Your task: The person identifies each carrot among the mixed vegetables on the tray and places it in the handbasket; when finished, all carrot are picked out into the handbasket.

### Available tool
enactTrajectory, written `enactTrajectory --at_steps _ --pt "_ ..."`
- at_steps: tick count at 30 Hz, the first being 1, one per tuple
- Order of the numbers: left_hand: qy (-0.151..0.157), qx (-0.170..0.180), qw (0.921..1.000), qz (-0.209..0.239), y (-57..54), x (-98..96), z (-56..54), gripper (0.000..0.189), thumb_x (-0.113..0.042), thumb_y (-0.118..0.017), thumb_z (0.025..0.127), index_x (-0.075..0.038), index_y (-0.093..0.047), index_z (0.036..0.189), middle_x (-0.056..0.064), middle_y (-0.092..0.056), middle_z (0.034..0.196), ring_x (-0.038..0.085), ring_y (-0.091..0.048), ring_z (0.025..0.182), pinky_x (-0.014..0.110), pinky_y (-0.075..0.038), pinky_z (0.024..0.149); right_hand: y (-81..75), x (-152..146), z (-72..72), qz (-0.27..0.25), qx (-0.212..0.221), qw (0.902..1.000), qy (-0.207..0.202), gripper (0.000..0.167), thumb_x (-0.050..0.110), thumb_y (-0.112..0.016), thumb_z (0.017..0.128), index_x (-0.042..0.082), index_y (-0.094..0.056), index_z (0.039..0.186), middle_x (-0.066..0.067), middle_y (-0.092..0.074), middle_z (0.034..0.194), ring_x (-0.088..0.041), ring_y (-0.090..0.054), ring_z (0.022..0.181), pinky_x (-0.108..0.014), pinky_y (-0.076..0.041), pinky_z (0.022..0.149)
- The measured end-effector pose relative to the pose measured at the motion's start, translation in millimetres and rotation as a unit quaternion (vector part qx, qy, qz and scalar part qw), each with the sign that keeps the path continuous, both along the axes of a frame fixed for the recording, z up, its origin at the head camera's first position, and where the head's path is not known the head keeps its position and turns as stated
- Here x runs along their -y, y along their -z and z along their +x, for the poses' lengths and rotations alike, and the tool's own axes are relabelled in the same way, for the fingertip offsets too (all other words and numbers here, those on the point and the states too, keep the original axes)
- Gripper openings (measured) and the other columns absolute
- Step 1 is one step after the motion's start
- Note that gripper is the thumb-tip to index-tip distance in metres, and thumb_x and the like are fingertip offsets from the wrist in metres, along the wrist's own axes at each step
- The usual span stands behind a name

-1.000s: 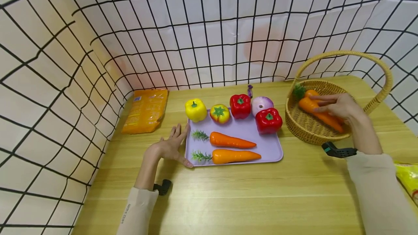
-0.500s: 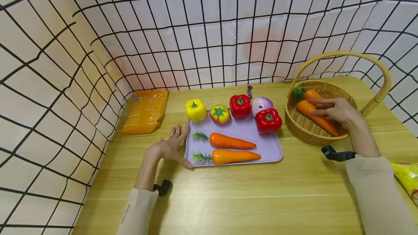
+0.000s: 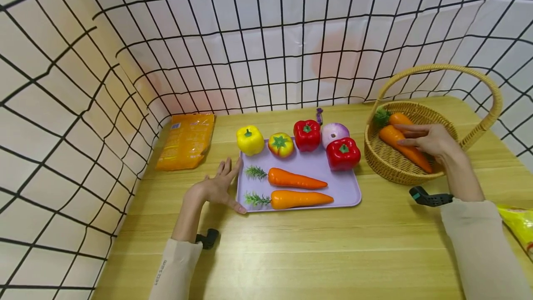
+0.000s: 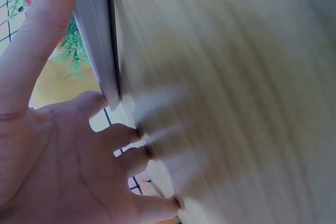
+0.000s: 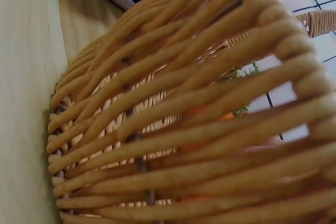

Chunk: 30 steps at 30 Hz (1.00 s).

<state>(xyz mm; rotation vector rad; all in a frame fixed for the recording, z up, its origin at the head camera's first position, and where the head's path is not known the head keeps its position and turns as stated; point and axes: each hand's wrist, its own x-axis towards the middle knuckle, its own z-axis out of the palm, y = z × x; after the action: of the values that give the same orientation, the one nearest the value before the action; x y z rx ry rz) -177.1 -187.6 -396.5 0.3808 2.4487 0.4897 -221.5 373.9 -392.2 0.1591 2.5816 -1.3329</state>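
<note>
My left hand (image 3: 218, 189) spreads its fingers along the left edge of a lilac tray (image 3: 301, 159), thumb at the near corner. The left wrist view shows this hand's palm (image 4: 68, 166) beside the tray's rim, fingertips down at the table. My right hand (image 3: 433, 140) reaches into a wicker basket (image 3: 381, 168), with extended fingers and thumb over the upper right side of an orange carrot (image 3: 410, 154). A second carrot (image 3: 399, 118) lies behind it, partly covered by the fingers. In the right wrist view the basket wall (image 5: 184, 129) hides most of the right hand.
The tray bears two carrots (image 3: 297, 178), a yellow pepper (image 3: 250, 140), a yellow-red fruit (image 3: 281, 145), two red peppers (image 3: 343, 154) and a purple onion (image 3: 335, 134). An orange packet (image 3: 186, 142) lies left, a yellow packet (image 3: 518, 226) right. The basket's handle (image 3: 458, 68) arches high.
The front carrot in the basket has shifted slightly left and down with my right hand, then stayed still over the last half second. My left hand and the tray have not moved.
</note>
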Motion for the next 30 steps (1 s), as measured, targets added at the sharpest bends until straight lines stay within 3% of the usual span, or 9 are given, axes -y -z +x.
enactTrajectory --at_steps 7,10,13,15,19,21,24,26,30 --pt "0.004 0.0 1.0 0.0 0.8 -1.4 -0.4 0.148 -0.052 -0.093 0.07 -0.019 0.015 0.166 0.022 0.024 0.17 0.044 0.018 0.159 0.082 -0.003 0.118 3.0 -4 2.5 -0.01 0.003 0.9999 0.001 0.053 0.026 -0.072 0.099 0.021 -0.052 0.147 0.039 -0.064 0.093 0.003 -0.053 0.083 -0.023 -0.044 0.064" --pt "0.004 0.002 1.0 0.0 1.0 -1.1 -0.5 0.148 -0.052 -0.093 0.071 -0.019 0.015 0.166 0.022 0.024 0.17 0.043 0.018 0.159 0.082 -0.003 0.118 2.1 -3 3.1 0.01 0.003 0.9999 0.001 0.052 0.023 -0.069 0.101 0.017 -0.05 0.149 0.012 -0.074 0.123 -0.01 -0.061 0.103 -0.018 -0.042 0.064" --pt "0.002 0.002 1.0 0.001 1.3 -0.3 -0.6 0.148 -0.052 -0.093 0.07 -0.019 0.014 0.166 0.022 0.024 0.17 0.043 0.018 0.159 0.082 -0.002 0.118 0.5 -1 2.9 0.035 -0.002 0.9994 0.0 0.062 0.032 -0.07 0.1 0.007 -0.046 0.152 -0.02 -0.048 0.157 -0.035 -0.048 0.134 -0.01 -0.042 0.07" --pt "0.0 0.002 1.0 0.002 1.8 0.3 -0.6 0.148 -0.052 -0.093 0.07 -0.019 0.015 0.166 0.022 0.024 0.17 0.043 0.018 0.159 0.082 -0.002 0.118 -0.3 0 3.0 0.045 -0.008 0.999 0.003 0.07 0.04 -0.071 0.098 0.005 -0.045 0.152 -0.031 -0.032 0.163 -0.04 -0.04 0.14 -0.007 -0.044 0.073" --pt "-0.002 0.003 1.0 0.005 2.0 1.2 -0.9 0.148 -0.052 -0.093 0.07 -0.019 0.015 0.166 0.022 0.024 0.17 0.044 0.018 0.159 0.082 -0.002 0.118 -1.9 3 5.3 0.033 -0.015 0.9989 0.028 0.067 0.045 -0.073 0.096 0.012 -0.051 0.151 -0.018 -0.043 0.159 0.0 -0.056 0.108 -0.014 -0.051 0.075" --pt "-0.001 0.003 1.0 0.005 2.0 1.4 -1.0 0.148 -0.053 -0.093 0.07 -0.019 0.014 0.166 0.022 0.024 0.17 0.044 0.018 0.159 0.082 -0.002 0.118 -2.8 3 7.1 0.021 -0.025 0.9987 0.04 0.063 0.044 -0.074 0.095 0.017 -0.054 0.149 0.005 -0.055 0.15 0.016 -0.052 0.093 -0.014 -0.053 0.075" --pt "-0.002 0.002 1.0 0.005 1.7 1.4 -1.0 0.148 -0.052 -0.094 0.07 -0.019 0.014 0.166 0.022 0.023 0.17 0.043 0.018 0.159 0.082 -0.001 0.118 -5.8 5 9.4 -0.011 -0.041 0.9979 0.049 0.059 0.041 -0.075 0.095 0.021 -0.058 0.147 0.035 -0.064 0.121 0.021 -0.054 0.089 -0.012 -0.054 0.075" --pt "-0.002 0.001 1.0 0.005 1.4 1.3 -0.8 0.148 -0.052 -0.094 0.07 -0.019 0.014 0.166 0.022 0.023 0.17 0.043 0.018 0.159 0.082 -0.001 0.118 -9.0 7 11.1 -0.025 -0.052 0.9972 0.048 0.059 0.039 -0.074 0.095 0.02 -0.057 0.148 0.046 -0.063 0.101 0.022 -0.056 0.089 -0.01 -0.054 0.075" --pt "0.0 0.001 1.0 0.002 0.4 0.8 -0.3 0.148 -0.053 -0.093 0.07 -0.019 0.014 0.166 0.022 0.024 0.17 0.043 0.018 0.159 0.082 -0.001 0.118 -18.6 12 16.5 -0.011 -0.059 0.9976 0.035 0.065 0.046 -0.071 0.096 0.017 -0.053 0.152 0.048 -0.061 0.101 0.023 -0.052 0.1 -0.003 -0.048 0.079"
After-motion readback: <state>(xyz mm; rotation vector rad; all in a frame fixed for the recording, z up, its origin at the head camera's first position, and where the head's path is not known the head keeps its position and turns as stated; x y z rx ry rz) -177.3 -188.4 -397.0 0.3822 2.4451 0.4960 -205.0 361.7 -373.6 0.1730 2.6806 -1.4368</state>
